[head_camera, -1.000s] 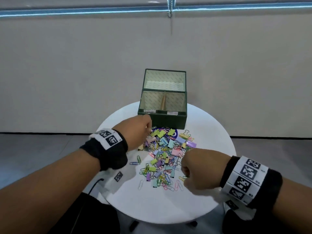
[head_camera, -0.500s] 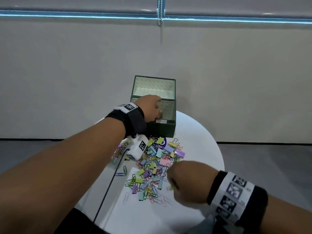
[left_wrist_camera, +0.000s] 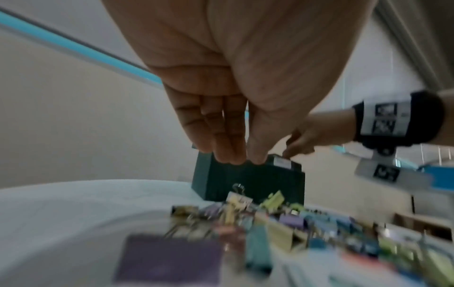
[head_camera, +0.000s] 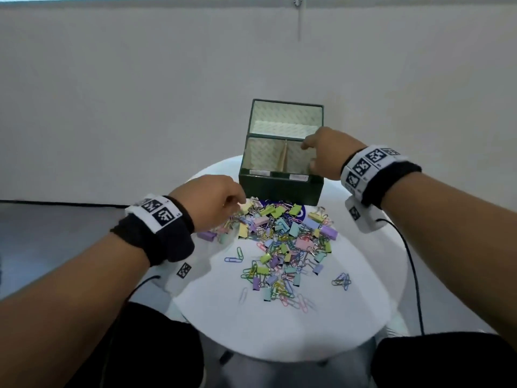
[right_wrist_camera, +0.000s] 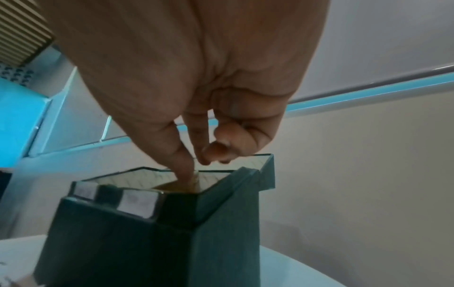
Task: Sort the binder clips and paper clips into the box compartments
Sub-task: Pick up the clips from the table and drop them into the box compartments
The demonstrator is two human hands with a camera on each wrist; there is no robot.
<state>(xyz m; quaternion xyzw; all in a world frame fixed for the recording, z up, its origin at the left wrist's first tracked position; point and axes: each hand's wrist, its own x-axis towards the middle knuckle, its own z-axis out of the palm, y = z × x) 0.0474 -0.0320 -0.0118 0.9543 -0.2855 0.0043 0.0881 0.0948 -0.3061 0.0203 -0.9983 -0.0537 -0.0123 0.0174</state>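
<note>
A dark green box with a back compartment and two front ones stands at the far side of the round white table. In front of it lies a pile of pastel binder clips and paper clips. My left hand reaches down at the pile's far left edge. In the left wrist view its fingers hang straight with nothing in them, in front of the box. My right hand hovers over the front right compartment. Thumb and forefinger point down into the box, with no clip visible between them.
A few paper clips lie apart at the pile's right, and a few others at its left. White labels sit on the box's front rim. A black cable runs from my right wrist over the table's right edge. A plain wall rises behind.
My left hand has come back from the box's front left compartment to the pile. My right hand has gone from the pile's near edge up over the front right compartment.
</note>
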